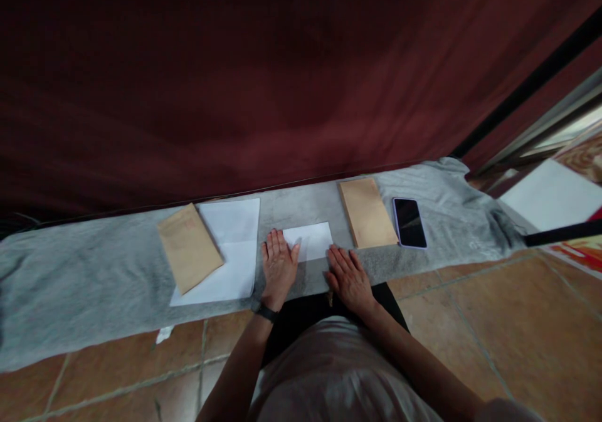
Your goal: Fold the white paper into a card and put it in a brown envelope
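Note:
A folded sheet of white paper (310, 240) lies flat on the grey cloth, between my two hands. My left hand (278, 262) rests flat over its left end, fingers stretched out and thumb apart. At the lower right corner of the sheet, my right hand (347, 276) touches the edge with its fingertips, fingers extended. Left of my left hand is a stack of larger white sheets (239, 246), with a brown envelope (190, 246) lying askew on its left part. A pile of brown envelopes (369, 214) sits beyond my right hand.
The grey cloth (108, 278) covers a long narrow surface against a dark red curtain (282, 96). A phone (409, 222) lies right of the envelope pile. Black bars and a white panel (555, 193) stand at the right. A white scrap (164, 333) is on the tiled floor (470, 321).

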`<move>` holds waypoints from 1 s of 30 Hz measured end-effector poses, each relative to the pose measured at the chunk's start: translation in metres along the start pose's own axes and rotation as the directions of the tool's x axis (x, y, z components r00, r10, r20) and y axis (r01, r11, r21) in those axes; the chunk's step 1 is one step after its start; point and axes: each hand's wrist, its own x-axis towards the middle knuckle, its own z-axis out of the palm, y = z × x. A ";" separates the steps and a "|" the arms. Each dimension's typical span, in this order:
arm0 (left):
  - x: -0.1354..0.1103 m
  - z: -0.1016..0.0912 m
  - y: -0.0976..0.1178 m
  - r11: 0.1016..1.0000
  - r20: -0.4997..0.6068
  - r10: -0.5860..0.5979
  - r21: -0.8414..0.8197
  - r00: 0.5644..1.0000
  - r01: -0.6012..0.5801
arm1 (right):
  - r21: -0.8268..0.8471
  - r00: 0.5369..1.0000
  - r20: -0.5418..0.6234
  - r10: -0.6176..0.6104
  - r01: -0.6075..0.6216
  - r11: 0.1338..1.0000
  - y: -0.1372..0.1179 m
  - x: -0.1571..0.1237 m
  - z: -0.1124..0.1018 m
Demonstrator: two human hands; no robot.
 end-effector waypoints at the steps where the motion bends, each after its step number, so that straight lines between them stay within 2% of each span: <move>1: -0.001 -0.002 0.002 1.000 -0.015 -0.006 -0.013 1.000 0.006 | 0.000 1.000 -0.002 -0.001 0.001 1.000 0.000 0.000 0.000; 4: -0.004 -0.008 0.016 0.995 0.029 0.080 -0.065 0.996 -0.078 | 0.002 1.000 -0.002 0.000 0.000 1.000 -0.001 -0.001 0.001; 6: -0.008 -0.010 0.027 0.974 0.116 0.210 -0.113 0.971 -0.197 | 0.007 1.000 0.005 0.005 -0.005 1.000 0.000 -0.001 0.000; 8: -0.013 -0.010 0.036 0.955 0.184 0.286 -0.141 0.940 -0.262 | 0.019 1.000 0.014 0.014 -0.014 1.000 0.001 0.000 -0.002; 14: -0.023 -0.002 0.041 0.963 0.224 0.263 -0.118 0.938 -0.242 | 0.102 0.999 0.027 -0.027 0.024 0.995 0.003 0.025 -0.008; 18: -0.022 -0.002 0.041 0.964 0.241 0.266 -0.092 0.933 -0.251 | 0.108 0.995 0.074 -0.071 0.063 0.992 0.003 0.053 0.002; 23: -0.022 -0.002 0.044 0.965 0.234 0.262 -0.088 0.936 -0.248 | 0.048 0.998 0.059 -0.014 0.011 0.999 0.011 0.073 0.017; 30: -0.023 -0.001 0.043 0.964 0.204 0.259 -0.116 0.944 -0.239 | 0.011 0.998 0.034 0.060 -0.061 0.998 0.018 0.083 0.020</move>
